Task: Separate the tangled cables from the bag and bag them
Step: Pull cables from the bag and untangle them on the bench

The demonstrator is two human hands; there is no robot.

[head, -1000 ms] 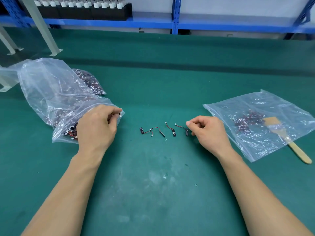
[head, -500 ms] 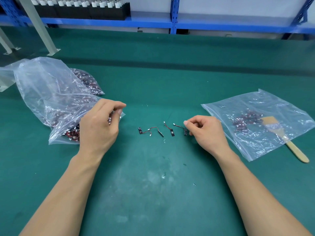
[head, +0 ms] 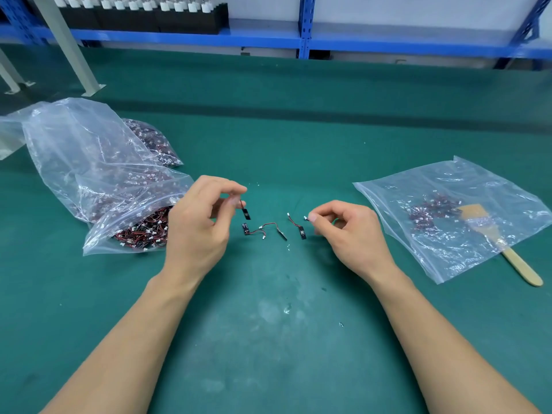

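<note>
1. Since the earlier frames, the left hand has come away from the mouth of the source bag. It is now up and to the right, with one single cable pulled out.
2. Left hand: thumb and forefinger pinch the top of that single cable. Its black tab hangs below the fingertips, clear of the counter and just above the left end of the row.
3. The right hand has barely shifted. Its fingers are curled and its fingertips pinch a small white connector. The rest of that cable is hidden by the hand.
4. Three loose cables lie in a short row on the counter between the two hands. They are red-black wires with black tabs, and neither hand touches them.
5. The source bag lies just left of the left hand with its mouth toward the hand. It is packed with tangled red-black cables.
6. A larger crumpled clear bag sits behind it, with more cables inside.
7. A flat bag lies on the counter right of the right hand, near it but not touching. It holds a small clump of cables.
8. A wooden-handled brush lies partly under or in the flat bag; I cannot tell which. Its handle sticks out at the bag's near right edge.
9. A blue shelf runs along the far edge.
</note>
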